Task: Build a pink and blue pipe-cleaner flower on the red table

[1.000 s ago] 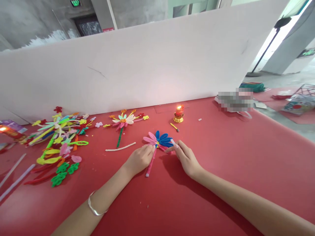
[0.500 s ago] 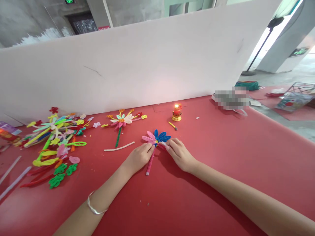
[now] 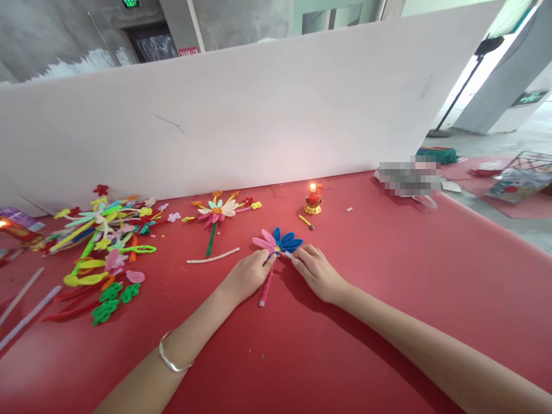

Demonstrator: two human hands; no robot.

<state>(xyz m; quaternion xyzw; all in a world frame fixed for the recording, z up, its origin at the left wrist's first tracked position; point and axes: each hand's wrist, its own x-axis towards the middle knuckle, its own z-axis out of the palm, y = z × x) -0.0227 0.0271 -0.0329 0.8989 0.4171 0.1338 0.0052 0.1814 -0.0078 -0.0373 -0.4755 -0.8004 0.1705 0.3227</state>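
White panel (image 3: pixel 259 126), the largest thing, stands behind the red table (image 3: pixel 379 270); its near left end runs out of frame; a heap of fuzzy coloured pieces (image 3: pixel 103 218) lies at the left of the table, too tangled to count; left hand (image 3: pixel 246 275) is pinched, thumb and fingers together, on the pink-and-blue flower (image 3: pixel 288 240), just where the petals meet the stem; right hand (image 3: pixel 318 275) has its thumb and fingertips together on a pale piece (image 3: pixel 288 255), whose end reaches the flower's right side (whether it is pressed against the centre, cannot tell); the flower is just above the table's middle, between the hands, blue petals up and to the right, pink ones to the left, its pink stem (image 3: pixel 266 292) slanting down past the left hand; lower petals and the stem's top are largely hidden by fingers; most of the pale piece is behind the right fingertips, its material hard to make out; the right forearm is cut off at the frame edge; a lit candle (image 3: pixel 314 201) stands beyond the flower; a yellow stub (image 3: pixel 306 222) lies near its base.
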